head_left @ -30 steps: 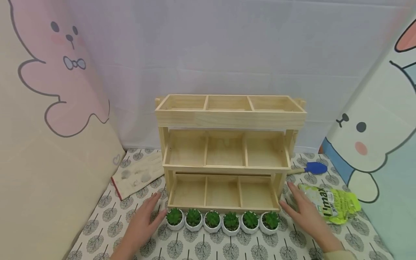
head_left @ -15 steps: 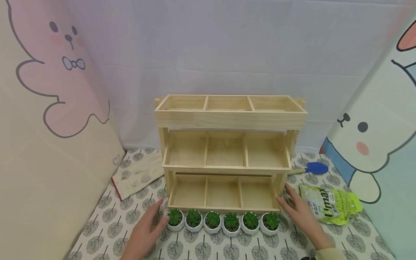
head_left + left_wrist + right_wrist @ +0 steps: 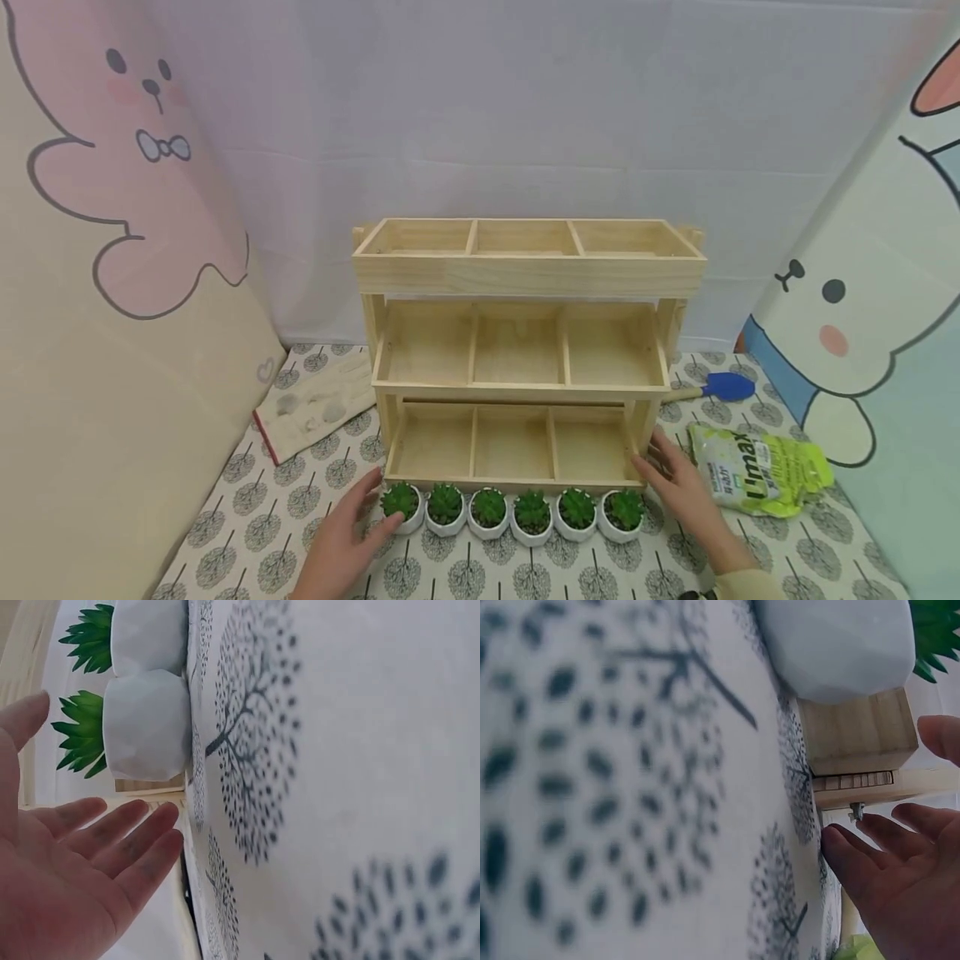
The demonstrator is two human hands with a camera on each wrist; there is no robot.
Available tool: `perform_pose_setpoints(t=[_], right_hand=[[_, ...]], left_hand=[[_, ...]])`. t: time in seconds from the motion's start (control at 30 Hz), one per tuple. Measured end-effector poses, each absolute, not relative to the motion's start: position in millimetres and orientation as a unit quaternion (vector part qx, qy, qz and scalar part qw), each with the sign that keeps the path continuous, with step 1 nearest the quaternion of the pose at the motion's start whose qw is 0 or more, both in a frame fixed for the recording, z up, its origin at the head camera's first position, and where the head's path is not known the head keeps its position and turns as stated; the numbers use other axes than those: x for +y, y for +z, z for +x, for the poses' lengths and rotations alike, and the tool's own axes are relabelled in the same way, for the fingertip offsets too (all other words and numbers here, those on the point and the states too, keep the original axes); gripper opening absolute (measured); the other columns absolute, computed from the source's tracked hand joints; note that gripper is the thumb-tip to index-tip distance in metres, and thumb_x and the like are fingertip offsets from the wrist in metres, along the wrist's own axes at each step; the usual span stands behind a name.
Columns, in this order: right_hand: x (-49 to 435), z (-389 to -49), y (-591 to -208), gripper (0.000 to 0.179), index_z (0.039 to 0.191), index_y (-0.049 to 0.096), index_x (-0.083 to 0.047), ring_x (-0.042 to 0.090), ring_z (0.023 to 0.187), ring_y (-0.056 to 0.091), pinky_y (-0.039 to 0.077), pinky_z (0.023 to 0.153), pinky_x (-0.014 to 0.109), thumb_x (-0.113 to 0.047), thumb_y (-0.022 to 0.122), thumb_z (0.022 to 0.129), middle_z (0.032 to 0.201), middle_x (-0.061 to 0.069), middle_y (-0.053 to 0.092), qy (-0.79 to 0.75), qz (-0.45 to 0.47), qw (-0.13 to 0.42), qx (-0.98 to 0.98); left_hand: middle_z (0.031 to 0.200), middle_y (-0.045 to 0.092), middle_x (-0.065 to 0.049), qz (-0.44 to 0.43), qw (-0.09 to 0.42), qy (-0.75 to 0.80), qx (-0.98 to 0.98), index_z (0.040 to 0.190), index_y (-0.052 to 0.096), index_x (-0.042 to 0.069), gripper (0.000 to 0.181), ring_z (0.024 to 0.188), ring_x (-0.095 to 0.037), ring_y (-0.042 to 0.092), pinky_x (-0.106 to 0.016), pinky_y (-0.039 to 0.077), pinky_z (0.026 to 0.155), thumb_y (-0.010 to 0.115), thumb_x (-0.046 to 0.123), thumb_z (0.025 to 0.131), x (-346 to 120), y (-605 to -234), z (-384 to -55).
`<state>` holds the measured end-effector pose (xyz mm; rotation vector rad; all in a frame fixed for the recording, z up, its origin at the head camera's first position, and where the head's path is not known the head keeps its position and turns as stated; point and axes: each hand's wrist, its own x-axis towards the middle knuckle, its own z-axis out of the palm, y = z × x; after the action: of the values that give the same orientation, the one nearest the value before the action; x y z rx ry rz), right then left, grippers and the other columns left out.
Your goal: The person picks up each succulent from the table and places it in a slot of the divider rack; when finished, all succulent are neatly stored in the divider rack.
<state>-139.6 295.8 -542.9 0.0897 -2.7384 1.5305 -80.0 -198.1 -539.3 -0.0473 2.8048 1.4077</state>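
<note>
A three-tier wooden planter shelf [image 3: 528, 277], each tier split into three compartments, stands upright on the patterned cloth. Several small succulents in white faceted pots line up along its front. My left hand [image 3: 337, 542] is just left of the leftmost potted succulent [image 3: 408, 525], thumb apart from the other fingers. In the left wrist view a gap shows between that hand and the white pot [image 3: 146, 724]. At the shelf's lower right corner is my right hand [image 3: 686, 492], fingers spread. The right wrist view has its fingers close to a small metal bolt [image 3: 856, 811]; contact is unclear.
Left of the shelf lies a pale work glove [image 3: 311, 412] with a red cuff. To the right are a blue-bladed hand trowel [image 3: 727, 386] and a green "Umax" bag [image 3: 765, 475]. Cartoon-printed side sheets and a white backdrop [image 3: 517, 108] enclose the table.
My left hand has shifted slightly right and down, closer to the leftmost pot. My right hand has drawn left to the shelf's lower right corner. Shelf and pots stay in place.
</note>
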Motion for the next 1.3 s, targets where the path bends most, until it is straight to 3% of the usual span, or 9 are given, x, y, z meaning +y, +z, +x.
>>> perform_pose_setpoints(t=[0.6, 0.9, 1.3], right_hand=[[289.7, -143.5, -552.0, 0.071, 0.165, 0.029, -0.007, 0.051, 0.141, 0.042, 0.045, 0.107, 0.058, -0.03, 0.063, 0.107, 0.162, 0.028, 0.035, 0.514, 0.0, 0.015, -0.858], [289.4, -141.1, -555.8, 0.072, 0.166, 0.027, -0.012, 0.043, 0.142, 0.045, 0.044, 0.111, 0.053, -0.036, 0.06, 0.108, 0.163, 0.023, 0.036, 0.533, -0.022, -0.005, -0.846], [288.1, -138.7, -558.3, 0.075, 0.167, 0.023, -0.013, 0.041, 0.15, 0.034, 0.035, 0.116, 0.052, -0.042, 0.058, 0.108, 0.166, 0.022, 0.029, 0.561, -0.05, -0.021, -0.826]], left_hand=[[0.147, 0.057, -0.014, -0.044, 0.005, 0.485, 0.873, 0.15, 0.052, 0.009, 0.08, 0.124, -0.036, 0.063, -0.053, 0.051, 0.105, 0.086, 0.043, 0.086, -187.6, -538.5, -78.1], [0.136, 0.061, -0.01, -0.048, -0.008, 0.478, 0.877, 0.142, 0.059, 0.01, 0.068, 0.116, -0.03, 0.066, -0.05, 0.053, 0.103, 0.09, 0.031, 0.085, -183.5, -539.2, -76.7], [0.136, 0.059, -0.012, -0.065, 0.02, 0.466, 0.882, 0.144, 0.057, 0.01, 0.077, 0.121, -0.034, 0.063, -0.051, 0.052, 0.105, 0.094, 0.031, 0.079, -178.2, -538.9, -79.3]])
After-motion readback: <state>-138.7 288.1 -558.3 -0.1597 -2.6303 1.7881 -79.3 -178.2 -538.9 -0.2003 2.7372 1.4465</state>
